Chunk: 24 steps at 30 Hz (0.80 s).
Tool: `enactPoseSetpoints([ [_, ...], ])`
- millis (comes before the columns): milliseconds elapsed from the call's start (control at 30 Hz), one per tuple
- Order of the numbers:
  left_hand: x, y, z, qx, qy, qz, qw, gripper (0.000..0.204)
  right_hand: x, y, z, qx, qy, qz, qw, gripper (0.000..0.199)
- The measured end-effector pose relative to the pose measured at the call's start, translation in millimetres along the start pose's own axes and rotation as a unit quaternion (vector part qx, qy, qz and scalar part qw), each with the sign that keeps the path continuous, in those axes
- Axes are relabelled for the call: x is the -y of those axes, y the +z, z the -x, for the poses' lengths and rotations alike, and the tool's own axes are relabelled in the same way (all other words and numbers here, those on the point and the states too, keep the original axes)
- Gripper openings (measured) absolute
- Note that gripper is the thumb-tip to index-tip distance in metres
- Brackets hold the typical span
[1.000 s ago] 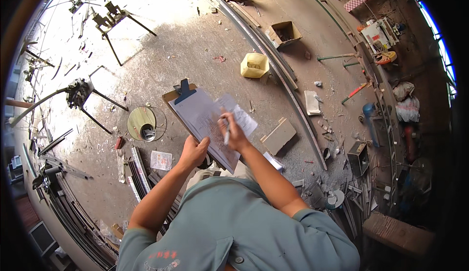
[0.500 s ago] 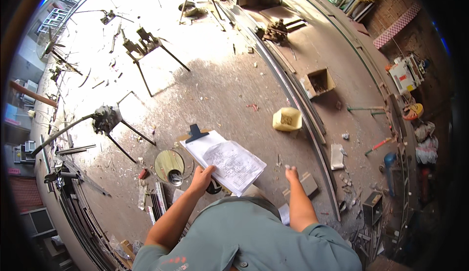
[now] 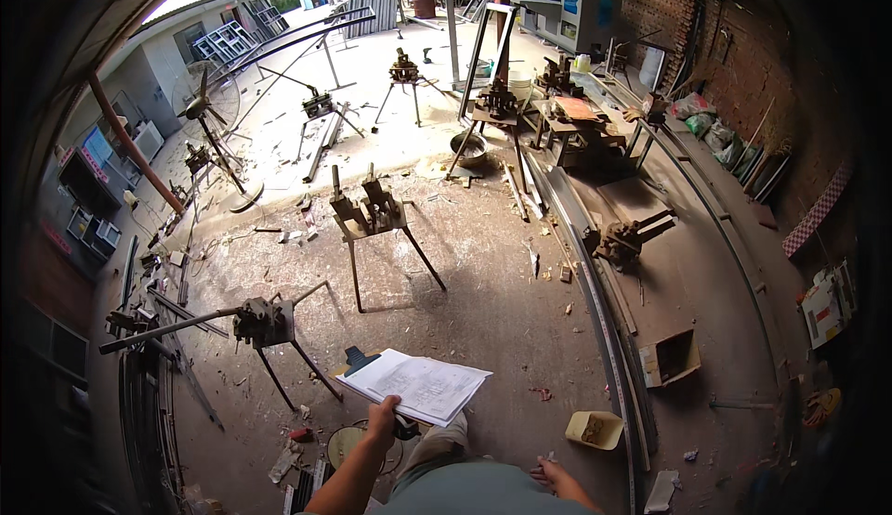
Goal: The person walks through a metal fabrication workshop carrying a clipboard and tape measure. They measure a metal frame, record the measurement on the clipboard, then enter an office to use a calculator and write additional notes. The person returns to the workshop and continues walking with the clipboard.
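Observation:
In front of my body, my left hand (image 3: pixel 385 417) grips the near edge of a clipboard with its thumb on top. White paper sheets (image 3: pixel 429 387) with drawings lie on the board, and a dark clip (image 3: pixel 360 359) shows at its far left corner. My right hand (image 3: pixel 550 474) hangs low on the right with its fingers loosely apart and nothing visible in it. The nearest thing to that hand is a cut-open yellow plastic container (image 3: pixel 595 430) on the floor.
Metal stands with machine tools (image 3: pixel 370 208) and a long lever (image 3: pixel 265 320) stand ahead and left. Long metal profiles (image 3: pixel 609 348) run along the right, with a cardboard box (image 3: pixel 671 359) beyond them. A pedestal fan (image 3: pixel 203 106) and a grey cabinet (image 3: pixel 567 4) are farther off.
My view has tilted up, bringing the far yard and wall into sight. The clipboard stays in my left hand and now appears lower, its sheets lying flatter. My right hand also appears lower.

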<state>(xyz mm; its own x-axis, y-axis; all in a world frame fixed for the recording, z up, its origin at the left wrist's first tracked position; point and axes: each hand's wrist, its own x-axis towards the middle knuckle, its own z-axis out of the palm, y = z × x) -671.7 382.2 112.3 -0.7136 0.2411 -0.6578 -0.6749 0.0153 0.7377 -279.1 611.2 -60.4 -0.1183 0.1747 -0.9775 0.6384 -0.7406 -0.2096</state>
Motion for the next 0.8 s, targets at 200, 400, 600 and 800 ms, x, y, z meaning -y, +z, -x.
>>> enactPoseSetpoints([
  [200, -49.6, 73.1, -143.2, -0.016, -0.004, 0.057, 0.998, 0.028, 197.8, -82.0, -74.2, -0.225, -0.284, 0.069, 0.929, 0.03],
  [400, -182.2, 154.7, -260.1, 0.082, -0.024, 0.07, 0.994, 0.04, 315.3, -50.0, -90.7, -0.229, -0.144, 0.094, 0.958, 0.036],
  [600, -314.6, 223.0, -356.4, 0.096, 0.08, 0.062, 0.99, 0.05, 441.8, 70.8, -104.3, -0.081, -0.103, 0.062, 0.989, 0.06],
  [800, -384.0, 277.8, -456.6, 0.094, 0.137, 0.108, 0.98, 0.056, 614.5, 91.1, -115.3, -0.08, 0.007, 0.092, 0.993, 0.06],
])
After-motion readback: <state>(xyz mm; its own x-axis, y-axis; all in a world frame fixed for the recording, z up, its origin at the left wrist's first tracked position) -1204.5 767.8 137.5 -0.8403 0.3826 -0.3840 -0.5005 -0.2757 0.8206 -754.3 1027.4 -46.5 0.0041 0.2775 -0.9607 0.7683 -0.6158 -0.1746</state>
